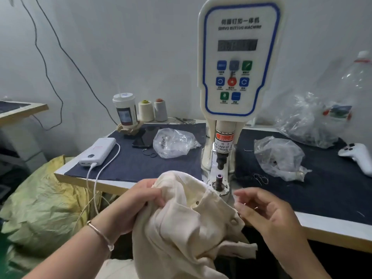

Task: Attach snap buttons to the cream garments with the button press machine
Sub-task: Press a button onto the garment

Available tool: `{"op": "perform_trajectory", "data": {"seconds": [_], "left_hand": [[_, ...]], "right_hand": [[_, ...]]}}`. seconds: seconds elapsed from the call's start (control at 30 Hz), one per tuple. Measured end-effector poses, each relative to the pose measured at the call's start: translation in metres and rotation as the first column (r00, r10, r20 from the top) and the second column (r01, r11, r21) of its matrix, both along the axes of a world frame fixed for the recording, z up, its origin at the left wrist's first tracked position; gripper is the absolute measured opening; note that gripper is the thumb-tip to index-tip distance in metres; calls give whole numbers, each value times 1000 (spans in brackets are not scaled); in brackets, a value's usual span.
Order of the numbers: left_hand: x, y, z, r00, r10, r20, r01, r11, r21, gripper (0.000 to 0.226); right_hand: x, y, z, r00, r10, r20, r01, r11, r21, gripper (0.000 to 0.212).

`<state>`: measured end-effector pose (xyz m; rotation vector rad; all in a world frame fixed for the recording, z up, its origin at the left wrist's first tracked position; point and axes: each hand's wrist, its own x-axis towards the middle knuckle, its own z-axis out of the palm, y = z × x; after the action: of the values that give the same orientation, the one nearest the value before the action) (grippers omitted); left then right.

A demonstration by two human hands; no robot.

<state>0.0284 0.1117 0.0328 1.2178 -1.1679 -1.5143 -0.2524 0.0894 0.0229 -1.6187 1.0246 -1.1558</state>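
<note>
While bunched before the button press (220, 170): one cream garment (181, 218).
Left hand (136, 202) fingers clamped on cloth; right hand (267, 212) fingers loosely curled, apart, beside its snap-fitted edge.

Person's forearms and hands, seen from the head-worn camera, located relative to the button press machine (237, 77). Left hand (138, 200): below and to the left of the machine's base; bare, no ring visible on the fingers that show. Left forearm: bare, no sleeve in view along the part that shows. Left wrist: one thin, rose-gold-coloured bangle (98, 233), smooth and plain, with a small pale piece at its lower end. Right hand (267, 212): below and to the right of the machine's base; bare, with short nails. Right forearm: bare to the frame's lower edge, no sleeve, watch or band in view.
</note>
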Motion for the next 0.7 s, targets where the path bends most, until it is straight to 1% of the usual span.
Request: {"op": "perform_trajectory", "data": {"seconds": [0.03, 0.1, 0.13, 0.17, 0.2, 0.23, 0.27, 0.3, 0.37, 0.4, 0.43, 0.47, 0.5, 0.57, 0.63, 0.7], "left_hand": [[-7, 12, 5, 998, -62, -15, 62, 998, -4, 38], [-22, 30, 14, 986, -167, -25, 167, 986, -2, 43], [-30, 36, 21, 978, -210, -17, 210, 978, -9, 46], [-38, 41, 28, 970, -244, -9, 244, 969, -23, 48], [-46, 45, 37, 961, -275, -5, 275, 961, -42, 45], [-52, 47, 46, 952, -306, 2, 306, 950, -66, 40], [-58, 49, 54, 942, -336, 9, 336, 938, -87, 35], [-63, 51, 60, 935, -355, 16, 355, 929, -101, 33], [-69, 53, 69, 936, -349, 36, 351, 930, -109, 33], [-72, 54, 71, 939, -340, 49, 343, 932, -115, 34], [-73, 55, 73, 941, -334, 60, 339, 933, -121, 35], [-75, 56, 74, 941, -333, 66, 339, 933, -124, 35], [-75, 56, 75, 940, -335, 65, 341, 932, -124, 36], [-72, 56, 74, 933, -356, 43, 359, 928, -104, 39], [-64, 54, 70, 917, -397, 22, 398, 916, -53, 47], [-55, 50, 63, 900, -435, 25, 434, 901, 16, 55]], "right_hand": [[1, 7, 2, 998, 66, 9, -66, 998, -15, 37], [1, 18, 2, 974, 208, -87, -213, 976, -48, 81], [0, 22, 3, 948, 286, -137, -290, 957, -10, 104], [-2, 24, 4, 919, 367, -142, -360, 930, 72, 120], [-6, 25, 6, 891, 433, -137, -412, 898, 156, 128], [-11, 25, 9, 863, 481, -152, -446, 868, 218, 131], [-17, 25, 14, 832, 524, -180, -474, 842, 258, 127], [-24, 24, 18, 797, 570, -198, -511, 812, 281, 113], [-36, 25, 22, 735, 636, -237, -567, 767, 301, 68], [-42, 27, 22, 726, 635, -264, -556, 768, 317, 50], [-48, 27, 21, 741, 614, -271, -525, 782, 336, 36], [-55, 26, 19, 761, 602, -242, -509, 786, 351, 28], [-62, 26, 17, 771, 612, -176, -524, 767, 370, 26], [-75, 25, 13, 780, 624, 48, -584, 699, 412, 30], [-85, 23, 8, 789, 528, 313, -613, 656, 440, 31], [-90, 19, 6, 772, 403, 492, -621, 643, 448, 34]]}}
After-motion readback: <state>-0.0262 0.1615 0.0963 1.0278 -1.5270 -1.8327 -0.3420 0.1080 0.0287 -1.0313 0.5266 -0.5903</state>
